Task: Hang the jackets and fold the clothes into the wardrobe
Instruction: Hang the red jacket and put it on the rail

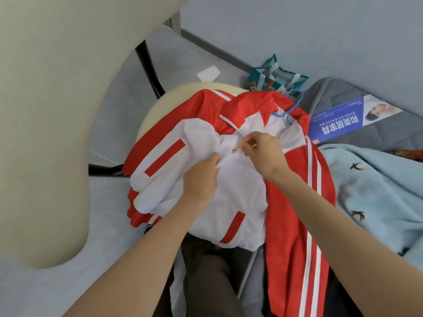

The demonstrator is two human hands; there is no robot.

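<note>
Mid-frame, the red-and-white track jacket (242, 197) lies on the chair seat (155, 110), left hand (201, 177) gripping its front taut while right hand (263, 152), below the blue hanger (295, 104) in the collar, pinches the zip pull (234, 151), seemingly to close it.

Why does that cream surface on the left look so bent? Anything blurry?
Head view: the wide-angle lens bows the cream surface near the edge; lighting is soft, without glare; the left hand and right hand gripping the jacket look slightly soft.

Grey floor (123, 99), pale grey wall (297, 30), cream round seat (160, 106) on black legs (147, 65), grey quilted mattress (332, 94)
</note>
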